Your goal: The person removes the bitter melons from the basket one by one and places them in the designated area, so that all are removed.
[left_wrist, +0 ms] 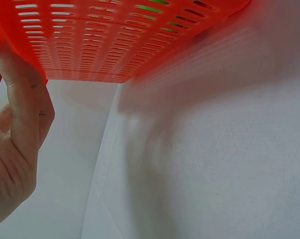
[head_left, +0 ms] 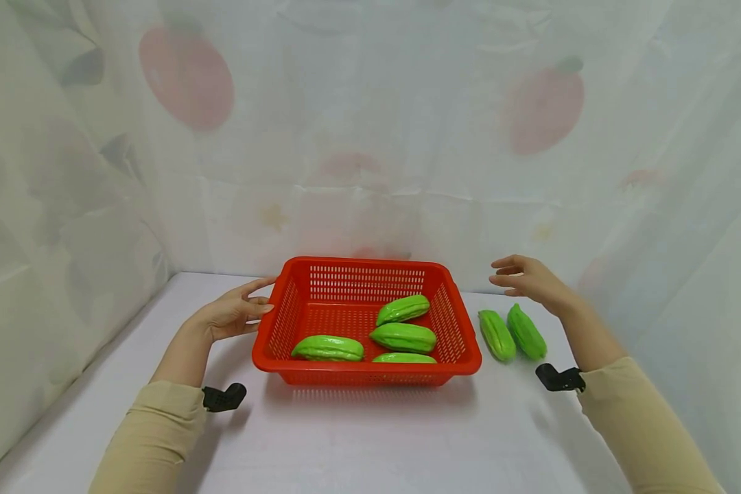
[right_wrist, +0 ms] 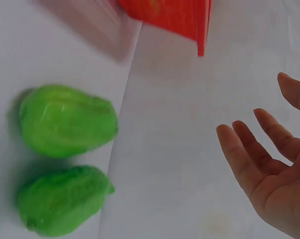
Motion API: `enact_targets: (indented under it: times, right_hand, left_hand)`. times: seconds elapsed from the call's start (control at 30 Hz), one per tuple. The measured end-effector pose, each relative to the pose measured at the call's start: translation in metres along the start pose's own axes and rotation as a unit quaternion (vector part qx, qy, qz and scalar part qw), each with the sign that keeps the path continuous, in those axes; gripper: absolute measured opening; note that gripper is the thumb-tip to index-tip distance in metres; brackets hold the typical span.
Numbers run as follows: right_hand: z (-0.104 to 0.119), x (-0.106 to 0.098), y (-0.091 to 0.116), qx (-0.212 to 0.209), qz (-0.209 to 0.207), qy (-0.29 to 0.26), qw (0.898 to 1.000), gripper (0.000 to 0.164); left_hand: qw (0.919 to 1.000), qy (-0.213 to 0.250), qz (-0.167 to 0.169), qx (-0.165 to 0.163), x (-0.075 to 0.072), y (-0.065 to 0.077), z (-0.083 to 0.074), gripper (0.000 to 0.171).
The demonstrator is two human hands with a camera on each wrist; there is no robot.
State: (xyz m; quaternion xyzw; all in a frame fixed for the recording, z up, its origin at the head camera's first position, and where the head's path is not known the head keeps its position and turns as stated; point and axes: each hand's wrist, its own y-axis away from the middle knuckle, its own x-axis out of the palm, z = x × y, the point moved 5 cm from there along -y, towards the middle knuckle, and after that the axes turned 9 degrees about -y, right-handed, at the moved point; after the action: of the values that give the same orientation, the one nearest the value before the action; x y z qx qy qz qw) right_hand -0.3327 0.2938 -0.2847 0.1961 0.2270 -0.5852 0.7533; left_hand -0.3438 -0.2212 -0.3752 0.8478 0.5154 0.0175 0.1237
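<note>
A red slotted plastic basket (head_left: 370, 368) stands on the white table, holding several green ridged gourds (head_left: 403, 337). My left hand (head_left: 237, 312) grips the basket's left rim. In the left wrist view, bent fingers (left_wrist: 25, 94) press against the basket's wall (left_wrist: 95, 45), and part of the thumb is cut off. My right hand (head_left: 531, 280) hovers right of the basket with loosely spread fingers and holds nothing. Below it, two more gourds, one (head_left: 497, 335) nearer the basket and one (head_left: 527, 332) farther right, lie side by side on the table, apart from the hand.
The white table (head_left: 346, 439) extends in front of the basket. A pale curtain (head_left: 370, 137) with faded fruit prints hangs behind it and along both sides. Each sleeve cuff has a black wrist camera, the left one (head_left: 225, 398) and the right one (head_left: 558, 378).
</note>
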Motion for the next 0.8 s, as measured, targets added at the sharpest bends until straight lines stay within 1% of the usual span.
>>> enact_targets:
  times: [0.23,0.5,0.6,0.73,0.8]
  right_hand:
    - [0.024,0.031,-0.007,-0.043,0.015,-0.005,0.999,0.051]
    - [0.042,0.072,-0.015,-0.075,0.044,0.005,0.996,0.045]
    - [0.048,0.088,-0.016,-0.092,0.059,0.008,0.994,0.043]
    - [0.056,0.11,-0.016,-0.106,0.078,0.002,0.991,0.041]
    - [0.06,0.12,-0.016,-0.106,0.086,-0.005,0.991,0.039]
  left_hand:
    - [1.0,0.001,-0.001,0.0,0.0,0.0,0.0,0.081]
    - [1.0,0.004,0.003,0.001,0.001,0.0,-0.001,0.08]
    - [1.0,0.004,0.003,0.002,0.001,0.0,-0.001,0.08]
    - [1.0,0.007,0.005,0.004,0.001,0.0,0.0,0.081]
    - [0.9999,0.01,0.007,0.006,0.0,0.0,0.0,0.082]
